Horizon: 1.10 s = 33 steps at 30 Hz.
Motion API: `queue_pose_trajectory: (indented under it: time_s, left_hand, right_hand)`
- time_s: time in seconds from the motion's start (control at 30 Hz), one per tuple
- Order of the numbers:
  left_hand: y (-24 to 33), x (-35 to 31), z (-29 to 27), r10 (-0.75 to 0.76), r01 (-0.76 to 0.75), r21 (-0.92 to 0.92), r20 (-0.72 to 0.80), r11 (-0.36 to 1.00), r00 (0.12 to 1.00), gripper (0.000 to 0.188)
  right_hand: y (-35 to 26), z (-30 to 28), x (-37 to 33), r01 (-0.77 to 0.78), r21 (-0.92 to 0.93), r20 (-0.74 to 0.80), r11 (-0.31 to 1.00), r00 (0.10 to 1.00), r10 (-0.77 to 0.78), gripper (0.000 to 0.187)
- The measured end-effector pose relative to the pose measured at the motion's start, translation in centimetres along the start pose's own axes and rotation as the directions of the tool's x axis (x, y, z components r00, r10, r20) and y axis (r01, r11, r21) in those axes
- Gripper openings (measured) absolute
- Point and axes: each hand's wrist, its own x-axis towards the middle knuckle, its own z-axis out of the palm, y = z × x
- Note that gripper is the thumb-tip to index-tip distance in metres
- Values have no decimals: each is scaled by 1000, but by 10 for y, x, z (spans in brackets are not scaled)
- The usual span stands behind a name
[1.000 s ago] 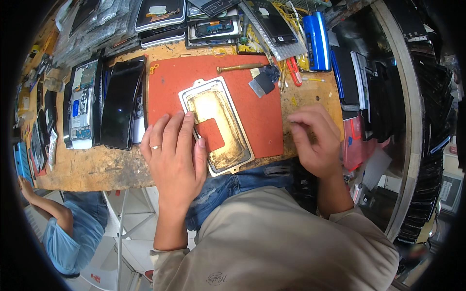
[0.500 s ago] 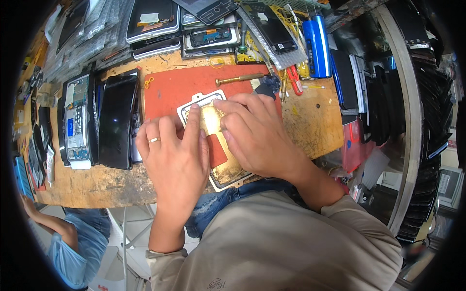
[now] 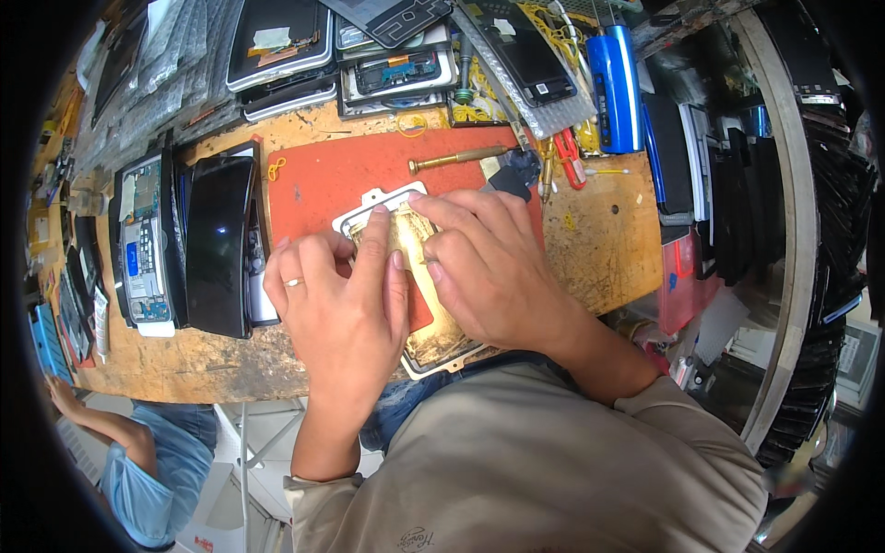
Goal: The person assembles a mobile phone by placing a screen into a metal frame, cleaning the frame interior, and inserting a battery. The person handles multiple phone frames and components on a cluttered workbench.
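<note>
A flat, white-rimmed device frame (image 3: 417, 369) with a gold inner panel, a dark inner line and small tabs at its ends lies slanted, its near end over the bench edge. My left hand (image 3: 336, 304) grips its left side, the index finger pressed along the upper end and the thumb alongside. At the upper right, my right hand (image 3: 489, 263) has its index fingertip on the rim. Its thumb and other fingers are bent together over the gold panel; whether something small is between them is hidden. A red mat (image 3: 318, 180) lies beneath and shows through a cut-out.
A brass-coloured screwdriver (image 3: 461, 159) lies beyond the frame. Opened devices (image 3: 147, 244) and a black panel (image 3: 219, 240) stand at left. Stacked device parts (image 3: 281, 46) fill the back; a blue cylinder (image 3: 616, 92) stands right. Another person's arm (image 3: 111, 429) shows lower left.
The view has shifted slightly. My left index fingertip sits a little farther in from the frame's upper rim; both hands stay on the frame.
</note>
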Motion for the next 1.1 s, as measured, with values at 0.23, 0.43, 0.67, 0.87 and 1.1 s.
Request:
queue_pose_trajectory:
  time_s: [0.23, 0.43, 0.67, 0.87, 1.1]
  left_hand:
    - [-2, -3, -4, -31, 30, -40, -44, 999, 999, 29]
    - [-13, -38, -14, -156, 144, -177, -55, 974, 986, 28]
    - [-16, -64, -13, -24, 20, -191, -19, 981, 1000, 42]
    - [-11, -62, -6, -71, 69, -143, -6, 987, 997, 44]
    - [-12, -62, -6, -48, 46, -108, -17, 993, 999, 43]
  right_hand:
    - [6, -2, 0, -31, 267, -291, 963, 950, 111, 22]
    - [3, -3, -2, -140, 284, -270, 949, 938, 219, 23]
    - [3, -5, 25, -38, 247, -196, 968, 977, 88, 24]
    - [1, 24, 54, -30, 224, -60, 974, 997, 44, 15]
    - [-2, 44, 52, 24, 107, -176, 994, 984, -4, 15]
